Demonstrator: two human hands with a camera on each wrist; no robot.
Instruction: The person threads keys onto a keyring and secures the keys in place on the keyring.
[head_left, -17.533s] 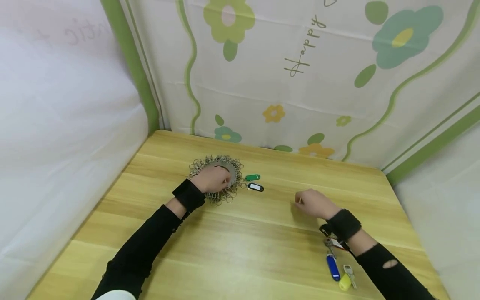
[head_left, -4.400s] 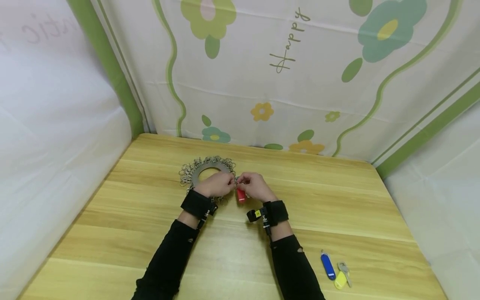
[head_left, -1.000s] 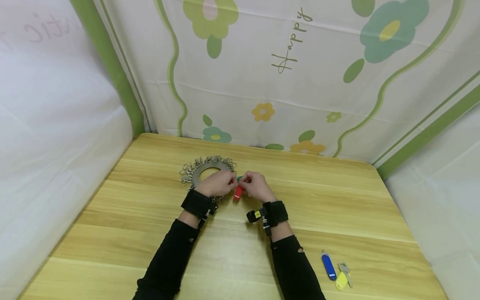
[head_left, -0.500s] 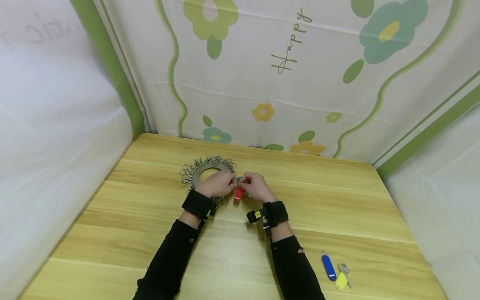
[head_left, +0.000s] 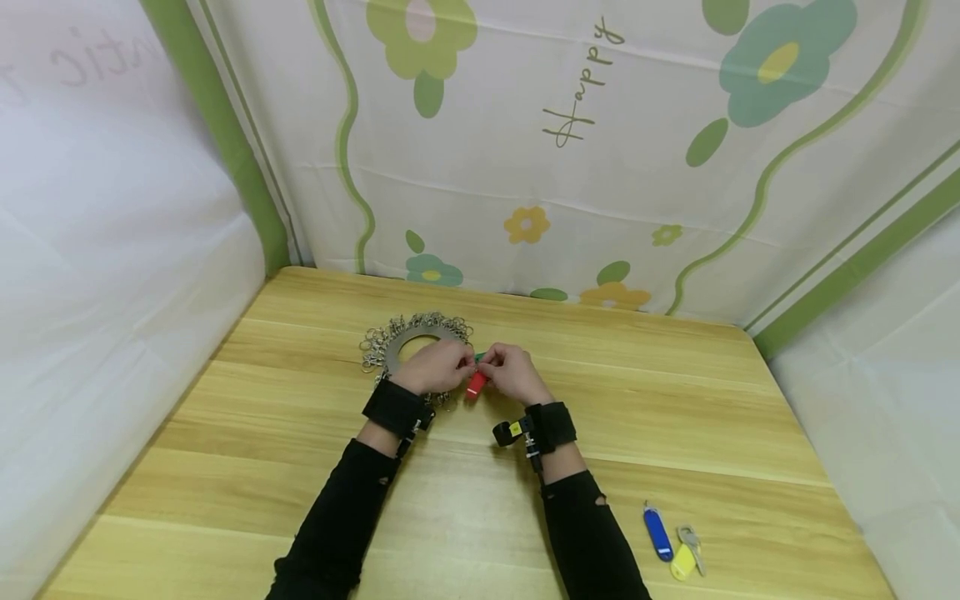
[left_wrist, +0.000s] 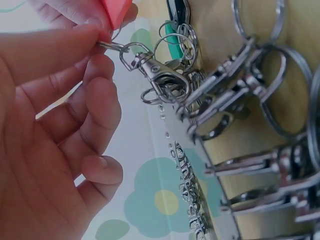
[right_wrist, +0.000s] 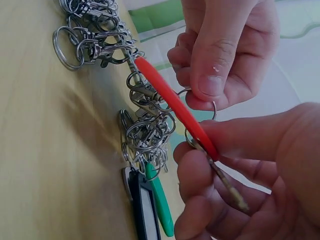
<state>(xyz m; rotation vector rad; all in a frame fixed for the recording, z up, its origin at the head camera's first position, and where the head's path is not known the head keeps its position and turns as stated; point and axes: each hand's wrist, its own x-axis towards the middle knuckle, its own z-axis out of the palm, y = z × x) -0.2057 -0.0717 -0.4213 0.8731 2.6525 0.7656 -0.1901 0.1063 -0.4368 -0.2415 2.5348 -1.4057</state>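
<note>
two hands meet over a wooden tabletop (head_left: 675,417) beside a metal disc (head_left: 390,350) hung all round with clasps and split rings, which lies flat near the far edge. the right hand (head_left: 512,373) pinches a red key tag (right_wrist: 175,107) and its key between thumb and fingers, while the left hand (head_left: 437,367) pinches a swivel clasp (left_wrist: 150,70) at the disc's rim (a green tag (right_wrist: 161,202) and a black tag (right_wrist: 142,205) already hang close by). a blue tag (head_left: 657,533) and a yellow tag (head_left: 681,563) lie well apart, near the right front corner.

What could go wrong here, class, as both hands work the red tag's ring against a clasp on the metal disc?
The red tag is pinched only at fingertips, so it might slip from the right hand. The clasps crowd together, so its ring could snag a neighbour or the green tag. The left hand may nudge the disc.
</note>
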